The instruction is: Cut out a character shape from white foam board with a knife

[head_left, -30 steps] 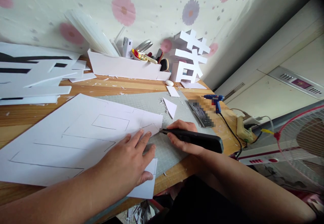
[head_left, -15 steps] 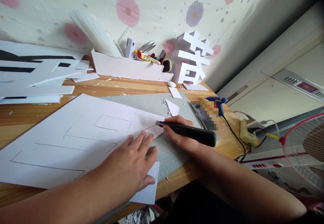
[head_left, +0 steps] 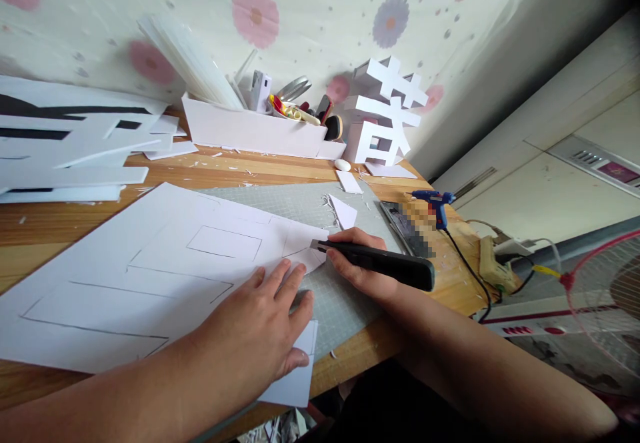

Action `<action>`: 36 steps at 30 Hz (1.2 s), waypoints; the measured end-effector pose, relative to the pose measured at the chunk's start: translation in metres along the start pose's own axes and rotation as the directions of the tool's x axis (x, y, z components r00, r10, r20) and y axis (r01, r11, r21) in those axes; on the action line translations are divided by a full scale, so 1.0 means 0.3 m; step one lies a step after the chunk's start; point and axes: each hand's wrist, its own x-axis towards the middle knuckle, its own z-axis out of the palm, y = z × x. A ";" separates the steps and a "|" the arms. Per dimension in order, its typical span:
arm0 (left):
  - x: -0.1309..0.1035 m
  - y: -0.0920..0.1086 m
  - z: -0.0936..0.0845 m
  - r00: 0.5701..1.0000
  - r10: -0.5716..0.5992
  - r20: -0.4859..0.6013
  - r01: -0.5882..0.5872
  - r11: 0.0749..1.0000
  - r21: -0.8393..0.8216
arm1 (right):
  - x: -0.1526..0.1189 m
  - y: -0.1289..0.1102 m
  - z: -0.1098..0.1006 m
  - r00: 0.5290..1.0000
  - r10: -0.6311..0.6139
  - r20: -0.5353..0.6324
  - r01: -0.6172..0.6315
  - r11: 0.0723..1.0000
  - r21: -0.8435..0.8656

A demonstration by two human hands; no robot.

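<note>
My left hand (head_left: 265,319) lies flat with fingers spread on a large white sheet of board (head_left: 165,249) marked with drawn lines. In my right hand (head_left: 367,266) is a black utility knife (head_left: 390,264), its metal tip over a drawn line near the sheet's right corner. Whether the blade touches the board I cannot tell. Under the sheet lies a grey cutting mat (head_left: 345,309). A smaller white piece (head_left: 295,379) sticks out beneath my left thumb, at the table's front edge.
A white triangular offcut (head_left: 344,211) and shavings lie on the mat. Behind stand a white tool box (head_left: 255,129) and a white built-up character (head_left: 383,113). A blue glue gun (head_left: 437,206) with its cable is at right, near a fan (head_left: 610,296). Cut boards (head_left: 75,143) are stacked left.
The view has shifted slightly, moving most things a little to the right in the picture. Both hands and the knife keep nearly the same place on the sheet.
</note>
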 end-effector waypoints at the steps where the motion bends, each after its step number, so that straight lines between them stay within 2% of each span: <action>1: 0.001 -0.001 -0.003 1.000 0.001 0.005 -0.001 1.000 -0.002 | 0.003 -0.004 -0.004 1.000 -0.004 0.017 0.004 1.000 0.000; 7: 0.013 -0.002 -0.014 0.999 -0.004 0.033 0.004 1.000 -0.018 | 0.015 -0.020 -0.023 0.995 0.007 0.100 -0.005 1.000 -0.015; 11: 0.011 -0.003 -0.016 0.999 -0.008 0.034 0.008 1.000 -0.025 | 0.016 -0.016 -0.028 0.993 0.009 0.118 -0.007 1.000 -0.013; 18: 0.018 -0.003 -0.031 0.995 -0.025 0.096 0.027 0.999 -0.023 | 0.001 -0.017 -0.050 0.988 -0.031 0.153 0.033 0.999 -0.009; 26: 0.019 -0.004 -0.033 0.996 -0.021 0.092 0.023 0.999 -0.026 | -0.027 -0.030 -0.084 0.984 -0.024 0.178 0.027 0.999 -0.018; 29: 0.015 -0.010 -0.027 0.999 -0.008 0.054 0.009 1.000 -0.019 | -0.039 -0.024 -0.085 0.992 0.006 0.127 -0.010 1.000 0.027; 33: 0.009 -0.008 -0.008 1.000 0.005 -0.031 -0.005 1.000 -0.014 | -0.030 0.005 -0.076 0.991 0.106 -0.088 -0.090 0.982 0.165; 36: 0.003 0.014 -0.008 0.995 0.046 -0.090 -0.052 0.996 -0.073 | -0.003 0.025 -0.059 0.982 0.135 -0.129 -0.118 0.984 0.132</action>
